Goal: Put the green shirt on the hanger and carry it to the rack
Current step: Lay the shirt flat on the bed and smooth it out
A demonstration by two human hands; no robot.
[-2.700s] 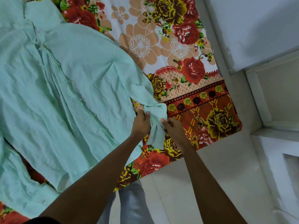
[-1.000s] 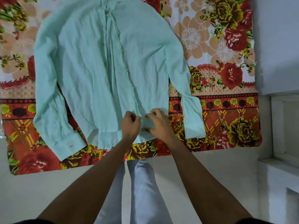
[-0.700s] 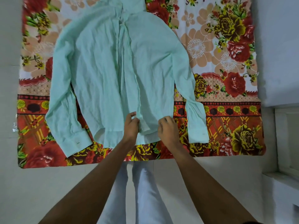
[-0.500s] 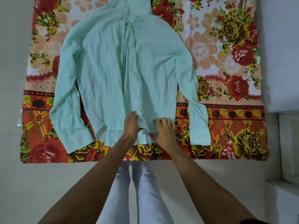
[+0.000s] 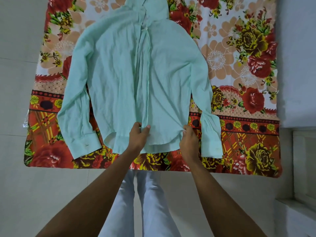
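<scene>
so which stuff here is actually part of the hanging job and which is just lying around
Part of the job:
green shirt, spread flat
left hand, pinching its front hem
right hand, pinching its hem

Just there:
floral bedsheet under the shirt

No hanger or rack in view.

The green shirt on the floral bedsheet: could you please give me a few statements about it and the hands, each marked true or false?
1. The green shirt lies spread flat on the floral bedsheet. True.
2. The left hand grips the shirt near the bottom of its front opening. True.
3. The right hand holds a sleeve cuff. False: it pinches the hem of the body.
4. A hanger is already inside the shirt. False: no hanger is visible.
</scene>
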